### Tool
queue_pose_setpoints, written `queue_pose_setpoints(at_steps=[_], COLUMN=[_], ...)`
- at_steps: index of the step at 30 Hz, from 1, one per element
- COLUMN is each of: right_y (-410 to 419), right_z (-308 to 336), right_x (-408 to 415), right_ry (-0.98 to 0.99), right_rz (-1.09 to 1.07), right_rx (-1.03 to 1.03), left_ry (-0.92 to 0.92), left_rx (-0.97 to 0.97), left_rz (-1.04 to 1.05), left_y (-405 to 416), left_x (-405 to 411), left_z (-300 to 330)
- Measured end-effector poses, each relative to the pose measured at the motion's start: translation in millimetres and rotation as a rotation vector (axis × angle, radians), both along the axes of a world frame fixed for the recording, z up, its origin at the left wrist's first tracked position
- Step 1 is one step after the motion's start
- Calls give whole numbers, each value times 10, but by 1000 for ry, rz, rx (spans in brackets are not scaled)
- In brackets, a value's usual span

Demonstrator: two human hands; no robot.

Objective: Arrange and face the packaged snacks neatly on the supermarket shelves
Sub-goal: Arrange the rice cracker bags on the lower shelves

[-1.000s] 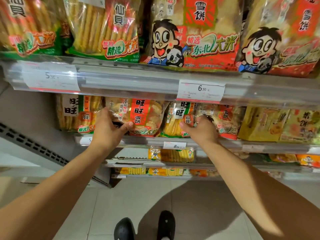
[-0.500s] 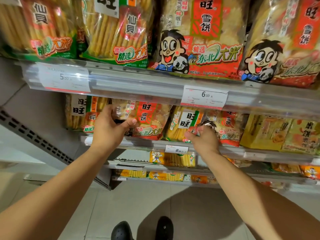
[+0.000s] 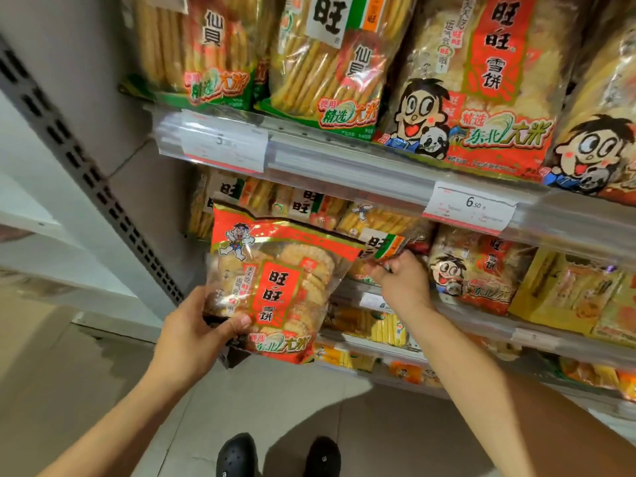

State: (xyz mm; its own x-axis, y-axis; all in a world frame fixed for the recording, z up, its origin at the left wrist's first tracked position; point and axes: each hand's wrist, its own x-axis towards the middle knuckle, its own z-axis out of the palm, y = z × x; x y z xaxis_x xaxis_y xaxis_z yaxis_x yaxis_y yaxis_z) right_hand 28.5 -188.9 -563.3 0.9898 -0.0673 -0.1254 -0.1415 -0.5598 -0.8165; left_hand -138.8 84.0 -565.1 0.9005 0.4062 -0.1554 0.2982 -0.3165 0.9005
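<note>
Standing on pale tiles in black shoes [image 3: 237,456], a person faces the snack shelves. Left hand [image 3: 192,335] grips a red bag [image 3: 275,284] by its lower left corner, thumb on the front, bag upright and held out in front of the middle shelf [image 3: 481,325]. Right hand [image 3: 401,280] pinches the lower edge of a green bag [image 3: 378,242] on that shelf, tilted. Behind sit more green-label bags; a red cartoon bag [image 3: 471,270] stands just right. Above, price tag [image 3: 469,208] and big bags [image 3: 475,80] on the top shelf.
</note>
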Motion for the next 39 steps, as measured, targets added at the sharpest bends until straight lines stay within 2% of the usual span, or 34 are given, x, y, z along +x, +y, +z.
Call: queue_pose_setpoints(at_steps=[5, 9, 15, 17, 21, 25, 28, 30, 31, 32, 35, 37, 39], right_y=[496, 873, 1175, 1170, 1133, 1078, 951, 731, 579, 410, 1, -158, -241], right_z=[52, 95, 145, 153, 199, 282, 322, 243, 145, 57, -138, -213, -209], right_x=[-53, -98, -183, -177, -214, -213, -315, -505, -632, -794, -1232, -1384, -1436], right_ry=[3, 44, 35, 72, 174, 319, 214, 175, 159, 170, 282, 380, 358], right_rz=[53, 110, 86, 83, 63, -87, -100, -196, -225, -256, -352, -347, -277], right_rx=[30, -14, -34, 77, 200, 383, 391, 442, 369, 339, 499, 581, 620], left_ry=[-23, -12, -17, -11, 1, 14, 47, 65, 67, 68, 76, 87, 79], left_rx=[47, 60, 42, 34, 38, 19, 5, -12, -10, -3, 5, 30, 58], left_rz=[99, 111, 99, 89, 53, 4, -40, -66, -88, -116, -199, -222, -240], left_y=[173, 313, 440, 455, 401, 308, 226, 133, 73, -4, -293, -493, -677], left_x=[-149, -274, -381, -385, -354, -334, -339, -319, -299, -273, -153, -42, 113], left_z=[-68, -118, -168, -185, -223, -258, -275, -296, -306, -306, -305, -281, -231])
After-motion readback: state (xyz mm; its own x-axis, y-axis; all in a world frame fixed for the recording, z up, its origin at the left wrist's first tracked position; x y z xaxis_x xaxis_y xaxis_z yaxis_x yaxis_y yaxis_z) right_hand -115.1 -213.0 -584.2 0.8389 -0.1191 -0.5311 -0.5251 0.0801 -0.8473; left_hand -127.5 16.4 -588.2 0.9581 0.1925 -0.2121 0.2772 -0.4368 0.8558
